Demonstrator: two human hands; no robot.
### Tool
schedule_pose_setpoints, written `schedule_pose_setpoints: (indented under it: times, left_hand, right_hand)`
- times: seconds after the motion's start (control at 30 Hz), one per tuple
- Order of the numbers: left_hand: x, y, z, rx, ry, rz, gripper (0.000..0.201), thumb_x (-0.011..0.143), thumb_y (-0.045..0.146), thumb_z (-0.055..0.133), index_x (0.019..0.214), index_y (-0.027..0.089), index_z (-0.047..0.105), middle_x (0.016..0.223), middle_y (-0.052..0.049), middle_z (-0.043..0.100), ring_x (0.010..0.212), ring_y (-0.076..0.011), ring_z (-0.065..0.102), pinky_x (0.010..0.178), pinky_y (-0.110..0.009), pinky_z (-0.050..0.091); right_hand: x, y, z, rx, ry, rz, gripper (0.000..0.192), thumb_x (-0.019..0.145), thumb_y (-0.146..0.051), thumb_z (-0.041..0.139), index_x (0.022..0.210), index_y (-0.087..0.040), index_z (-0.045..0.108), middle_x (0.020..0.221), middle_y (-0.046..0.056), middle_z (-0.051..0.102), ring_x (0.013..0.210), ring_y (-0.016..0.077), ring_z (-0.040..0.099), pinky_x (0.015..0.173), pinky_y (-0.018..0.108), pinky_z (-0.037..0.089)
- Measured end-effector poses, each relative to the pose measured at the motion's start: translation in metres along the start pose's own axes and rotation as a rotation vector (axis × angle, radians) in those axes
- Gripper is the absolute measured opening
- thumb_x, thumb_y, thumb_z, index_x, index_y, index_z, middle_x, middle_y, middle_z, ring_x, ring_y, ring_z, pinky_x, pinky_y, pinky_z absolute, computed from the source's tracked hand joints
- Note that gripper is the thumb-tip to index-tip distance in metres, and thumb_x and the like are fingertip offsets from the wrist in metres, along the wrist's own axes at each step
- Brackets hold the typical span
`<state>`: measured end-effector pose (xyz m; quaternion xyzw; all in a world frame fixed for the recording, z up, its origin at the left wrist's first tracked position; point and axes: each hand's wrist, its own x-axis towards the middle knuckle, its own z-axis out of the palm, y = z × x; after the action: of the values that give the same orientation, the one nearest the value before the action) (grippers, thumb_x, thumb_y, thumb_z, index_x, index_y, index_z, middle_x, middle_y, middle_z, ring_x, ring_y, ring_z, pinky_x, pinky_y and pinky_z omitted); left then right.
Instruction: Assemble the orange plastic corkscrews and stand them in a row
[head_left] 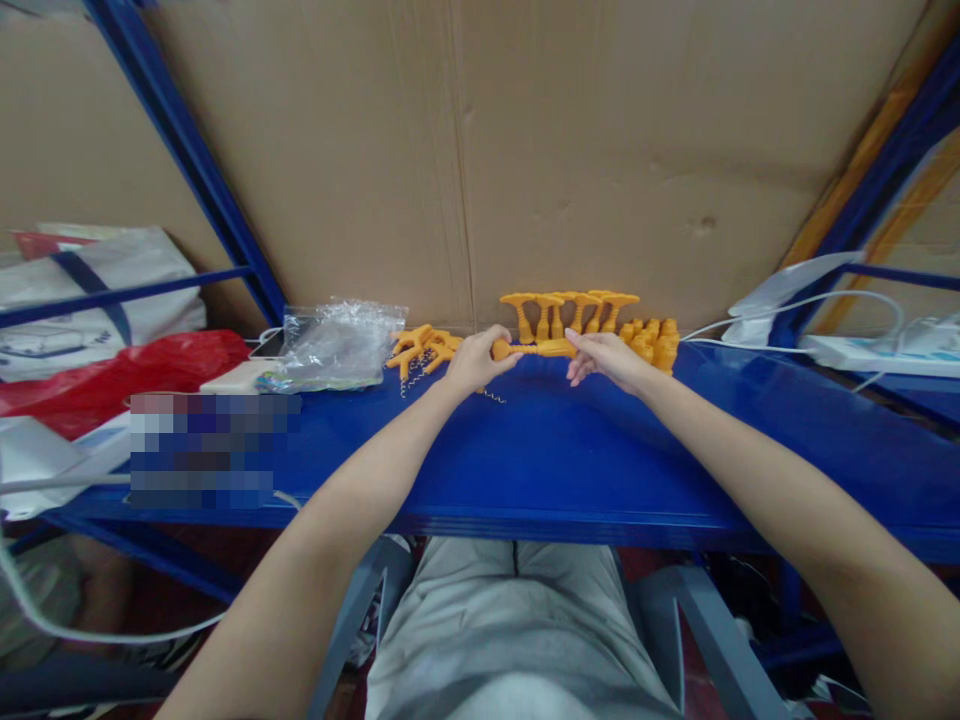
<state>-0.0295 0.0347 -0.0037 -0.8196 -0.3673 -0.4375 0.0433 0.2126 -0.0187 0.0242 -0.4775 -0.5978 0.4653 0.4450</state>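
An orange plastic corkscrew (546,348) lies level between my hands, just above the blue shelf. My left hand (477,360) pinches its handle end with thumb and fingers. At the other end, my right hand (602,358) grips the sheath, its lower fingers loosely curled. Left of my left hand, several orange T-shaped handles with bare metal spirals (421,350) lie in a pile. Behind my hands stands a row of orange T-handled corkscrews (564,312) upright in their sheaths. Several loose orange sheaths (654,342) stand beside my right wrist.
Clear plastic bags (341,345) lie at the left on the blue shelf (517,460). Farther left are a red plastic bag (202,355) and a white bag (97,290). Cardboard (465,150) backs the shelf. White cables (840,296) and a power strip (885,352) are at the right.
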Motion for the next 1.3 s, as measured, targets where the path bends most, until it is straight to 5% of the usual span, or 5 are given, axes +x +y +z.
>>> schedule_pose_setpoints:
  times: [0.27,0.47,0.57,0.9,1.3]
  left_hand:
    - [0.001,0.0,0.0,-0.02,0.01,-0.029,0.022,0.082,0.033,0.077,0.092,0.021,0.061,0.076,0.003,0.068,0.065,-0.0129,0.06,0.064,-0.023,0.044]
    - [0.001,-0.001,0.001,-0.011,0.024,-0.052,0.022,0.082,0.034,0.077,0.091,0.021,0.061,0.076,0.003,0.069,0.066,-0.0135,0.06,0.065,-0.024,0.044]
    - [0.001,0.0,0.0,0.007,0.019,-0.078,0.021,0.082,0.033,0.077,0.092,0.021,0.062,0.077,0.002,0.069,0.067,-0.0147,0.061,0.066,-0.025,0.044]
    - [0.001,0.005,-0.003,0.03,-0.013,-0.054,0.022,0.083,0.032,0.077,0.093,0.021,0.061,0.08,0.002,0.069,0.07,-0.0153,0.063,0.068,-0.024,0.045]
    - [0.001,0.006,-0.004,0.049,0.037,0.006,0.021,0.084,0.031,0.076,0.093,0.022,0.06,0.082,0.0,0.071,0.073,-0.0157,0.065,0.071,-0.025,0.047]
  right_hand:
    - [0.0,-0.002,0.004,-0.053,0.034,0.073,0.057,0.097,-0.065,0.054,0.068,-0.017,0.06,0.052,0.009,0.067,0.043,0.0144,0.063,0.043,0.021,0.052]
    - [0.002,0.001,-0.008,0.022,-0.083,0.002,0.016,0.098,-0.03,0.069,0.094,-0.016,0.064,0.077,0.008,0.078,0.065,0.0139,0.074,0.064,0.021,0.06]
    - [0.003,0.004,-0.011,0.041,-0.117,-0.029,0.015,0.094,-0.023,0.073,0.103,-0.019,0.062,0.079,0.005,0.079,0.069,0.015,0.076,0.07,0.025,0.063]
    - [0.001,0.001,-0.002,-0.009,-0.047,-0.005,0.045,0.097,-0.055,0.062,0.073,-0.016,0.06,0.058,0.01,0.07,0.048,0.0155,0.067,0.051,0.024,0.057]
    - [0.001,-0.002,0.001,0.024,-0.04,-0.021,0.048,0.099,-0.053,0.062,0.067,-0.018,0.062,0.048,0.005,0.063,0.044,0.0146,0.062,0.053,0.025,0.056]
